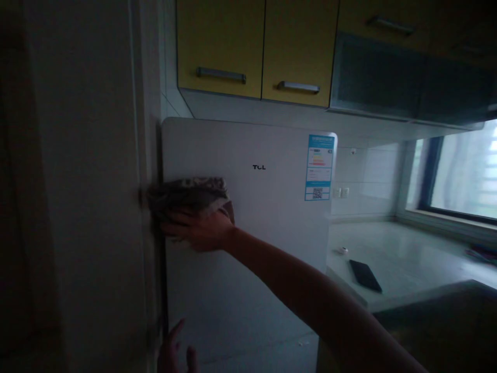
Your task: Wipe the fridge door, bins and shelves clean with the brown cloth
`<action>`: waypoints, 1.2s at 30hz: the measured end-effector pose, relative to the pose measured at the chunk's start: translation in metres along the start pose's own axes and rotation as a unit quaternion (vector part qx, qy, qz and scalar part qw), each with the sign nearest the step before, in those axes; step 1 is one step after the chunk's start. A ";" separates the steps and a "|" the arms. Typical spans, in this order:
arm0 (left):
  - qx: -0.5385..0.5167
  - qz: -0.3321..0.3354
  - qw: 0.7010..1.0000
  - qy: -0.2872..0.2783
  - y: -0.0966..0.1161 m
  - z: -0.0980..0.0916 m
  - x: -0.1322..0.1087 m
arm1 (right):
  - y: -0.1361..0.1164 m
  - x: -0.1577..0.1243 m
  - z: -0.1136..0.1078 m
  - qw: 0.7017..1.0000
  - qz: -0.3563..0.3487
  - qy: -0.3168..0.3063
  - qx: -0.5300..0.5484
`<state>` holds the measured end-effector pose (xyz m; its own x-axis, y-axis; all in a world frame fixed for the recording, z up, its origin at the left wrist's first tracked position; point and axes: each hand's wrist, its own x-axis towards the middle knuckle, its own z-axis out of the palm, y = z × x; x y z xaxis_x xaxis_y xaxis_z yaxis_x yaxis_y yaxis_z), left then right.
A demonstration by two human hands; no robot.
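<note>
My right hand [200,228] reaches across from the lower right and presses a patterned grey-brown cloth [194,191] to the white refrigerator door [248,280], near its left edge. Part of the cloth bunches over the fingers and hangs at the door's side. At the bottom of the view, my left hand [176,352] shows only in part, its fingers apart and nothing in them. It is close to the lower left of the door. A blue and white energy label [319,167] sticks to the door's upper right.
Yellow cabinets [221,41] with metal handles hang above the refrigerator. A door frame [143,155] stands close on the left. To the right, a black phone [365,275] and a small white object [342,250] lie on the pale countertop [399,248], by a window [466,171].
</note>
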<state>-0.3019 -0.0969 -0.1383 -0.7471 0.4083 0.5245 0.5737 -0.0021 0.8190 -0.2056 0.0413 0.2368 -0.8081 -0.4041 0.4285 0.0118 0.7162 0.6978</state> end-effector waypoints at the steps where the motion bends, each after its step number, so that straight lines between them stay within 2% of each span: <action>1: -0.004 0.035 0.999 0.013 0.023 -0.001 0.007 | -0.014 -0.017 0.009 1.000 -0.022 -0.005 0.016; 4: 0.025 0.209 0.973 0.095 0.107 -0.008 0.033 | -0.043 -0.055 0.019 0.996 -0.023 -0.005 0.088; 6: 0.050 0.311 0.945 0.085 0.160 -0.012 0.051 | -0.052 -0.073 0.014 0.987 0.026 -0.005 0.158; 8: 0.053 0.367 0.927 0.055 0.195 -0.009 0.066 | -0.058 -0.091 0.006 0.968 0.089 0.002 0.234; 11: 0.072 0.387 0.918 0.042 0.214 0.002 0.081 | -0.071 -0.130 -0.001 0.942 0.168 0.074 0.281; 13: 0.109 0.388 0.914 0.053 0.212 0.008 0.091 | -0.076 -0.169 0.001 0.937 0.228 0.133 0.228; 15: 0.151 0.387 0.907 0.062 0.211 0.009 0.104 | -0.073 -0.218 0.008 0.922 0.320 0.167 0.142; 16: 0.169 0.382 0.906 0.065 0.214 0.007 0.112 | -0.068 -0.244 0.012 0.900 0.386 0.177 0.099; 18: 0.200 0.368 0.905 0.075 0.227 0.001 0.131 | -0.050 -0.295 0.020 0.818 0.540 0.199 0.028; 20: 0.208 0.374 0.900 0.084 0.252 -0.006 0.155 | -0.030 -0.336 0.028 0.724 0.655 0.217 0.006; 21: 0.201 0.388 0.895 0.091 0.269 -0.009 0.168 | -0.021 -0.350 0.032 0.694 0.684 0.224 0.019; 23: 0.173 0.428 0.880 0.112 0.309 -0.012 0.193 | -0.011 -0.366 0.041 0.667 0.702 0.240 0.070; 26: 0.105 0.462 0.869 0.142 0.369 -0.007 0.226 | -0.010 -0.367 0.056 0.635 0.718 0.266 0.103; 28: 0.072 0.497 0.854 0.139 0.395 0.003 0.238 | -0.014 -0.363 0.063 0.612 0.738 0.272 0.082; 29: 0.071 0.522 0.840 0.130 0.401 0.009 0.240 | -0.016 -0.361 0.065 0.608 0.743 0.272 0.070; 31: 0.098 0.581 0.800 0.110 0.398 0.022 0.234 | -0.018 -0.360 0.066 0.608 0.744 0.272 0.052; 34: 0.158 0.635 0.752 0.083 0.363 0.039 0.209 | -0.018 -0.360 0.064 0.610 0.743 0.271 0.045; 36: 0.191 0.633 0.749 0.057 0.328 0.046 0.184 | -0.017 -0.360 0.062 0.610 0.745 0.267 0.047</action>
<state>-0.2358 0.0193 0.2165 0.4635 0.2184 0.8587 0.8842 -0.0513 -0.4642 0.0490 0.2097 0.0347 0.3645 0.6252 0.6901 0.4444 0.5344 -0.7190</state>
